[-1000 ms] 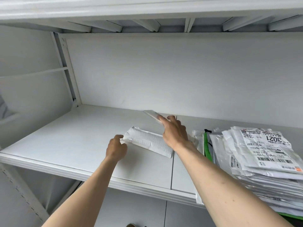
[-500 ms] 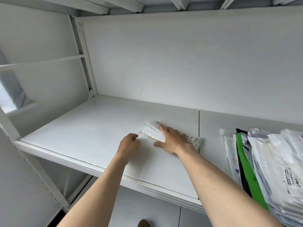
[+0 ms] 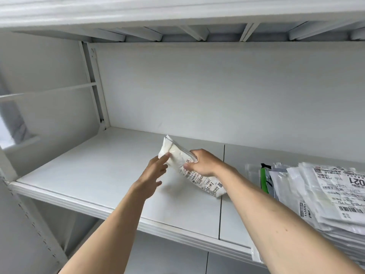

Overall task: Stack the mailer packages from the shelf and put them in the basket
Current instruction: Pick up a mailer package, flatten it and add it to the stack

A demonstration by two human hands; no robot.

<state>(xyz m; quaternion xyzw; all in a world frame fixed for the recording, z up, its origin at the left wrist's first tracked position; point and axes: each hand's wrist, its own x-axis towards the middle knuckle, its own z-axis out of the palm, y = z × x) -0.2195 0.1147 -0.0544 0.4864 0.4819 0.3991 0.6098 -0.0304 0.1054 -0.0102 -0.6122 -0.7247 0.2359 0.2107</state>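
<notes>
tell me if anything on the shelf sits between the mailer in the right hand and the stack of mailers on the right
Nothing visible does. The right hand grips the white mailer, tilted with its lower end near the shelf. Only bare shelf board lies between it and the stack of mailers. The left hand touches the mailer's far side.

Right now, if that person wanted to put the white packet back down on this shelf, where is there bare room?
The shelf board lies bare from the left upright post across to the board seam, and along the back wall. The right end is crowded: the mailer pile fills it. The right hand grips the white packet; the left hand touches it.
</notes>
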